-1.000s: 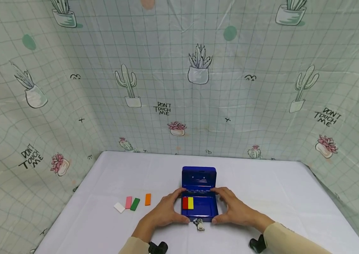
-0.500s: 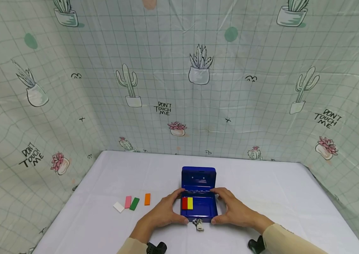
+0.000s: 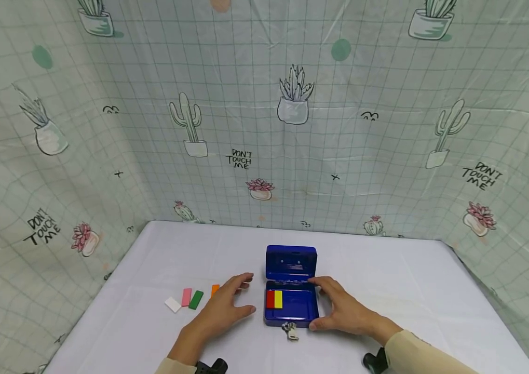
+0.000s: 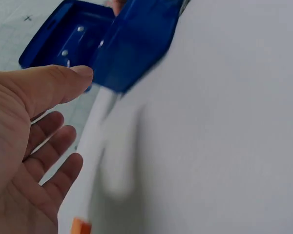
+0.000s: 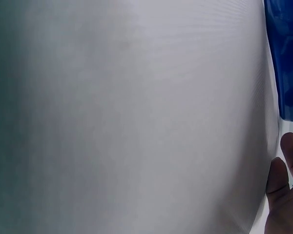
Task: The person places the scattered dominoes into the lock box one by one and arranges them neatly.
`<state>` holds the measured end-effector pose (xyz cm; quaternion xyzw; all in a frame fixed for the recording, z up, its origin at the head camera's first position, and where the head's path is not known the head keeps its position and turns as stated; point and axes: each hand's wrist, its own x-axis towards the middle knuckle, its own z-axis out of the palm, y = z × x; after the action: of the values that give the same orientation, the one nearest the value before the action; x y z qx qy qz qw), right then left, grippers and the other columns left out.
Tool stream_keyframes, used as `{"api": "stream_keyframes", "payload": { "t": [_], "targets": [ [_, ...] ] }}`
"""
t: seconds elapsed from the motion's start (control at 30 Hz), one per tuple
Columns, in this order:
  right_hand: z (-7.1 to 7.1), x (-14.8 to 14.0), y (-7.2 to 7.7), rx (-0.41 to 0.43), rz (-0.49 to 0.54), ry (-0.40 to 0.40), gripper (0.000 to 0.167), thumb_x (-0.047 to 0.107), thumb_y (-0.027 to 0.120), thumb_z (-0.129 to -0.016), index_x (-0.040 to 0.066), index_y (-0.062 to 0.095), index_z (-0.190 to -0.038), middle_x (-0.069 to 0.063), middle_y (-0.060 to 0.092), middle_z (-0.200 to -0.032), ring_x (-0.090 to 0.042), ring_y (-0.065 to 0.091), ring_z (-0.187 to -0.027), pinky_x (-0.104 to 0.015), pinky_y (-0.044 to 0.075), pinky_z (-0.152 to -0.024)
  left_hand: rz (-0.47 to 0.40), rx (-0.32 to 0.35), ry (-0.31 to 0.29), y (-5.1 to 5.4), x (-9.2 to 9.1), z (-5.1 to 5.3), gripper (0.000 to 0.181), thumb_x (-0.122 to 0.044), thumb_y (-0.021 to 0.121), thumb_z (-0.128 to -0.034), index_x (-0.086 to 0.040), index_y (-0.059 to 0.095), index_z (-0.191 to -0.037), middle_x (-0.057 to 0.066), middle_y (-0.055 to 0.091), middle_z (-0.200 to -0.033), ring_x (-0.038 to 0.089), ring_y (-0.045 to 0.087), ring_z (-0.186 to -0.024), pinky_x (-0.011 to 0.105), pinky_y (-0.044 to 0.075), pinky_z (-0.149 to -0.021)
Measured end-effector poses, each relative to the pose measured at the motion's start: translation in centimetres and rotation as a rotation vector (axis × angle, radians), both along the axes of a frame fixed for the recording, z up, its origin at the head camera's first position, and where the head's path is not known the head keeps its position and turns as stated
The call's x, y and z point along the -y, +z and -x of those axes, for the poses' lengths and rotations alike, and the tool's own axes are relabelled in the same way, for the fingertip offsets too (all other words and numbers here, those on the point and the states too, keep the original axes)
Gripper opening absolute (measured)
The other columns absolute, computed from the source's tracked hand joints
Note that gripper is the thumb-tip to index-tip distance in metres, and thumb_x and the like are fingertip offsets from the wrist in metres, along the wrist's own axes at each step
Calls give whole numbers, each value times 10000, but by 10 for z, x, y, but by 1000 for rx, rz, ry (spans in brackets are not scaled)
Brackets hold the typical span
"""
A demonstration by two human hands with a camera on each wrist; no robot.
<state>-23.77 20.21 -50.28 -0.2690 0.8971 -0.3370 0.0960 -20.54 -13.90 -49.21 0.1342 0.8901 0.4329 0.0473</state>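
Observation:
A blue metal cash box stands on the white table with its lid raised. Inside, at the left, lie a red block and a yellow block side by side. A small bunch of keys hangs at the box's front. My right hand grips the box's right side, thumb at the front corner and a finger near the hinge. My left hand is apart from the box's left side, fingers spread and holding nothing. It partly hides an orange block; the left wrist view shows that block's end.
Left of my left hand lie a white block, a pink block and a green block, loosely grouped. A cloth with cactus prints hangs behind the table and along its sides.
My left hand has let go of the box's left side and moved left, towards the loose blocks. The right hand keeps its hold, and the box stays in place.

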Motion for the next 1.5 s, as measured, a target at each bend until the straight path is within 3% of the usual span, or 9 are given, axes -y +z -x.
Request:
{"api": "stream_keyframes", "payload": {
  "t": [0.23,0.43,0.63,0.9,1.37,1.5],
  "targets": [
    [-1,1,1,10,1,-5,997,532,896,-793,162,389,-1568,-108,448,-1553,-336,505,-1323,-639,455,-1072,158,-129,72,9,36,6,543,-195,857,-887,-180,655,-1390,9,626,-1423,285,592,-1305,572,490,-1095],
    [0,0,-1,12,-1,-2,999,529,897,-794,157,388,-1569,-109,449,-1548,-334,504,-1323,-638,453,-1077,314,-173,53,13,65,13,530,-189,894,-832,-151,700,-1323,25,655,-1358,296,559,-1318,586,395,-1117],
    [0,0,0,8,-9,-7,1000,531,896,-796,155,389,-1572,-109,443,-1556,-338,506,-1333,-650,449,-1087,451,-183,44,12,79,19,509,-248,908,-804,-140,727,-1268,48,671,-1268,319,564,-1266,624,383,-1076],
    [-2,0,-2,5,-27,-20,1006,557,887,-791,167,391,-1574,-83,449,-1553,-315,515,-1332,-630,462,-1090,502,-166,64,6,81,24,483,-297,915,-789,-143,751,-1216,36,674,-1182,300,563,-1181,604,396,-1022],
    [-2,1,2,-8,-34,-13,1002,546,888,-796,158,392,-1576,-99,443,-1562,-319,516,-1336,-641,456,-1097,466,-133,83,0,84,26,384,-294,890,-813,-150,765,-1146,25,687,-1152,292,569,-1169,585,394,-1040],
    [-1,1,1,-9,-34,-12,1006,548,888,-796,157,391,-1579,-101,444,-1561,-316,517,-1331,-640,457,-1093,453,-158,77,1,84,25,379,-296,899,-809,-149,755,-1126,19,683,-1137,287,567,-1147,559,397,-1013]
  ]
}}
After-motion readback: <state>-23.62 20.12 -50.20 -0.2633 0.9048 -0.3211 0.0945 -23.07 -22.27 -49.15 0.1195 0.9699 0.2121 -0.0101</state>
